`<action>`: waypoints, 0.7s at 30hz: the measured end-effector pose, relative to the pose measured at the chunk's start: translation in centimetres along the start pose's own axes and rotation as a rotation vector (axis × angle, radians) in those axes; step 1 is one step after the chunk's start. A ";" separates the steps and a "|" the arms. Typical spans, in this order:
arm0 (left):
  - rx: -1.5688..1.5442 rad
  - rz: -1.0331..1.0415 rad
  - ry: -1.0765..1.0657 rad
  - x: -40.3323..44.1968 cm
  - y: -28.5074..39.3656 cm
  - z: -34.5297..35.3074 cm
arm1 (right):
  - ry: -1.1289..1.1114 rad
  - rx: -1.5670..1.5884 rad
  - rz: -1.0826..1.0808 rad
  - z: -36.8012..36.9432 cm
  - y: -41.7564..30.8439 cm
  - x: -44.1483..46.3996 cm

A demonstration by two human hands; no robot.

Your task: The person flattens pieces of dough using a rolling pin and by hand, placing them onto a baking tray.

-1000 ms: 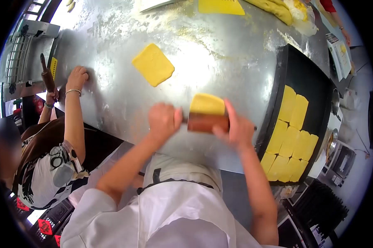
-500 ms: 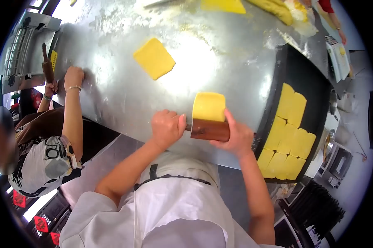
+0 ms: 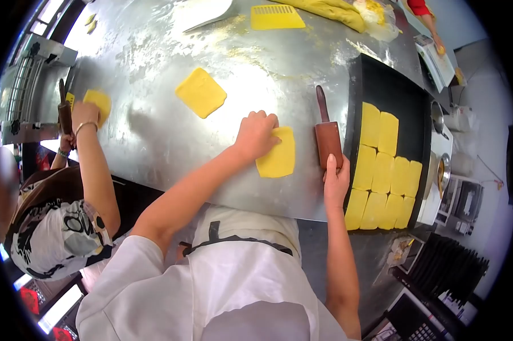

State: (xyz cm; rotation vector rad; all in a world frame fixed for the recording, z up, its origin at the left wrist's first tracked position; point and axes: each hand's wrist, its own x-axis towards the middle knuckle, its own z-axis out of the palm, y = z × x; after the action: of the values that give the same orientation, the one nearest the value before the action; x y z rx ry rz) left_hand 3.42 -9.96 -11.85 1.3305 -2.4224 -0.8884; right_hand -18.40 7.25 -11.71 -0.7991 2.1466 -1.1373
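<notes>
My right hand [image 3: 337, 179] is closed round one end of a brown wooden rolling pin [image 3: 328, 139], held upright in the view beside the black tray, its other handle pointing away from me. A flat yellow dough sheet [image 3: 278, 158] lies in front of me on the metal table. At that sheet's upper left corner, my left hand [image 3: 257, 136] is closed with curled fingers, pinching the edge; the fingertips are partly hidden. Another squarish dough sheet [image 3: 201, 93] rests farther off to the left, apart from both hands.
A black tray [image 3: 393, 74] at right holds rows of yellow dough sheets [image 3: 382, 170]. Farther back are a yellow scraper [image 3: 276, 18], a long dough piece [image 3: 330, 12] and a plastic bag [image 3: 378, 20]. A co-worker's hand [image 3: 86, 115] touches dough at left, near a metal machine [image 3: 40, 85].
The rolling pin has left the dough and swung upright to the right in my right hand. My left hand let go of its handle and moved onto the dough, which now lies flat.
</notes>
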 end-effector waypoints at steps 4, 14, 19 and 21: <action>-0.261 -0.002 -0.103 0.0 0.2 -1.5 | 0.038 0.113 0.069 -0.7 0.3 -1.8; -0.113 0.566 0.056 -7.3 4.5 -3.6 | 0.057 0.253 0.108 -0.2 0.1 -2.8; -0.359 0.178 0.075 -12.6 -0.1 0.6 | -0.058 0.436 0.252 -0.1 -1.7 -6.1; -0.801 -0.045 0.175 -11.5 -0.6 0.7 | -0.068 0.524 0.288 1.1 -2.2 -7.6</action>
State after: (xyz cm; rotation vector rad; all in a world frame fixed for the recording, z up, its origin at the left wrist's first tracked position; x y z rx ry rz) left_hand 9.89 -0.46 -11.80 1.0742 -1.6090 -1.4636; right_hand -12.15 11.19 -8.75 -0.2772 1.7161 -1.3991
